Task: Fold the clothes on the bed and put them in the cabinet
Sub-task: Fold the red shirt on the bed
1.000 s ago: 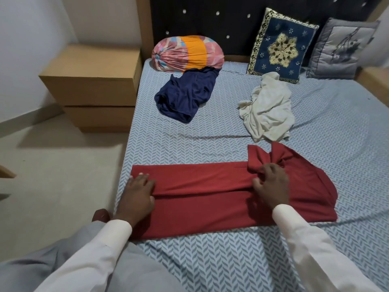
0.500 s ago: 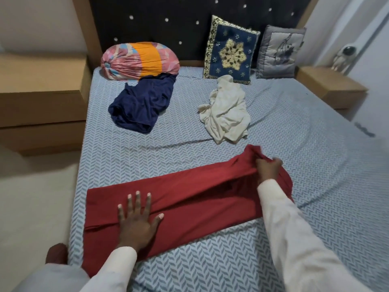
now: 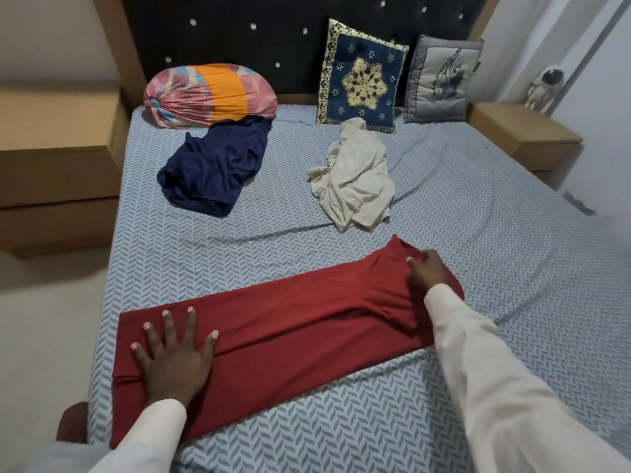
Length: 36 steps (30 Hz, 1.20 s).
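Note:
A red garment (image 3: pixel 290 322) lies folded into a long band across the near part of the bed (image 3: pixel 512 254). My left hand (image 3: pixel 172 356) presses flat on its left end with fingers spread. My right hand (image 3: pixel 426 274) rests on the garment's right end, where the cloth is folded over; its fingers lie on the fold and I cannot tell if they pinch it. A crumpled navy garment (image 3: pixel 213 165) lies farther back on the left. A crumpled cream garment (image 3: pixel 355 179) lies at the back middle.
A pink and orange bolster (image 3: pixel 208 93), a blue embroidered cushion (image 3: pixel 362 76) and a grey cushion (image 3: pixel 440 80) stand against the dark headboard. Wooden bedside cabinets (image 3: pixel 58 158) (image 3: pixel 522 134) flank the bed. A small astronaut figure (image 3: pixel 544 85) stands on the right one.
My right hand has folded the garment's right end over to the left and laid it down. My left hand slid onto the cloth and spread flat. The view swung right.

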### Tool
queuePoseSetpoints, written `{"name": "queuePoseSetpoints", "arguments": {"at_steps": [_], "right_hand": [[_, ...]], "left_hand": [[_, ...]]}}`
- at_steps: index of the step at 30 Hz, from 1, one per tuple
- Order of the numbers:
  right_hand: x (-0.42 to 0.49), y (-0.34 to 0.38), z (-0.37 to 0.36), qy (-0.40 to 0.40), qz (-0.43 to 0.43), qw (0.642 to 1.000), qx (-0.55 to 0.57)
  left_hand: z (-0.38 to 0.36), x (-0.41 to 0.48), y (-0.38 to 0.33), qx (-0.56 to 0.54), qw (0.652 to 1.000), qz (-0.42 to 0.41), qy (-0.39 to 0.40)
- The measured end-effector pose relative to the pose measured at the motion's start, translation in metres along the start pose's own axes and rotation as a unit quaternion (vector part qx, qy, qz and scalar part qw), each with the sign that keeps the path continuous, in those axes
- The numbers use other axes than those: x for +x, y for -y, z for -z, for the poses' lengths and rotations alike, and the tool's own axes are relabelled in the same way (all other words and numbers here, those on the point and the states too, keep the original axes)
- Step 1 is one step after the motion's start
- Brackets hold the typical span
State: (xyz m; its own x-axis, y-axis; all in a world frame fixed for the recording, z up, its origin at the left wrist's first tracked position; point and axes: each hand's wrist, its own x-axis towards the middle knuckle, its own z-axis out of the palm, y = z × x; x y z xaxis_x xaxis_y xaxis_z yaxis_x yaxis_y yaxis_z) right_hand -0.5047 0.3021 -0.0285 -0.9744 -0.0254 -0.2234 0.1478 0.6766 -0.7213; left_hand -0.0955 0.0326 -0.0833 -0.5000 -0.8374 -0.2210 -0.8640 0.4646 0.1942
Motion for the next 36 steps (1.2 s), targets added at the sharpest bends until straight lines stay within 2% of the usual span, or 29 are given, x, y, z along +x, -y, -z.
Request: {"name": "queuePoseSetpoints", "arguments": {"at_steps": [2,5,7,10,12,13,16,17,19,21,22,24,29,33,36], "right_hand": [[0.014,0.01,-0.017,0.066,-0.036,0.996,0.047],[0.021,0.023,-0.028,0.094,-0.082,0.991,0.055],[0.031,0.027,-0.021,0.061,-0.072,0.994,0.06],[0.034,0.034,-0.005,-0.017,-0.045,0.981,0.19],[0.025,0.027,0.006,-0.055,-0.049,0.974,0.216],[0.017,0.021,0.01,-0.064,-0.058,0.98,0.177],[0.002,-0.005,0.013,-0.101,-0.072,0.991,-0.054],[-0.005,-0.007,0.011,-0.12,-0.038,0.988,-0.084],[-0.013,-0.004,-0.005,-0.14,0.106,0.977,-0.122],[-0.026,0.0,-0.034,-0.099,0.255,0.94,-0.204],[-0.031,-0.001,-0.047,-0.07,0.302,0.922,-0.233],[-0.035,0.001,-0.06,-0.023,0.333,0.898,-0.287],[-0.014,-0.015,-0.041,0.029,0.164,0.905,-0.393],[-0.014,-0.017,-0.042,0.053,0.113,0.937,-0.325],[-0.019,-0.008,-0.041,0.069,0.083,0.934,-0.339]], "left_hand": [[0.001,0.001,0.001,0.009,1.0,-0.007,0.002],[0.001,0.002,0.003,0.014,1.0,-0.008,0.01],[0.001,0.002,0.002,0.014,1.0,-0.006,0.006],[-0.001,0.002,0.003,0.017,1.0,-0.004,0.004],[-0.003,0.003,0.003,0.02,1.0,-0.004,0.001],[-0.002,0.003,0.003,0.02,1.0,-0.005,0.0],[-0.002,0.002,0.001,0.025,1.0,-0.001,0.01],[-0.001,0.004,-0.001,0.026,1.0,0.005,0.012],[0.003,0.008,-0.008,0.025,1.0,0.006,-0.011],[0.007,0.014,-0.012,0.018,0.999,-0.024,-0.037],[0.005,0.016,-0.013,0.017,0.998,-0.051,-0.039],[-0.002,0.02,-0.007,0.023,0.996,-0.083,-0.027],[-0.012,0.021,0.016,0.044,0.994,-0.089,-0.04],[-0.01,0.019,0.011,0.022,0.995,-0.072,-0.061],[-0.01,0.015,0.019,0.029,0.996,-0.051,-0.067]]}}
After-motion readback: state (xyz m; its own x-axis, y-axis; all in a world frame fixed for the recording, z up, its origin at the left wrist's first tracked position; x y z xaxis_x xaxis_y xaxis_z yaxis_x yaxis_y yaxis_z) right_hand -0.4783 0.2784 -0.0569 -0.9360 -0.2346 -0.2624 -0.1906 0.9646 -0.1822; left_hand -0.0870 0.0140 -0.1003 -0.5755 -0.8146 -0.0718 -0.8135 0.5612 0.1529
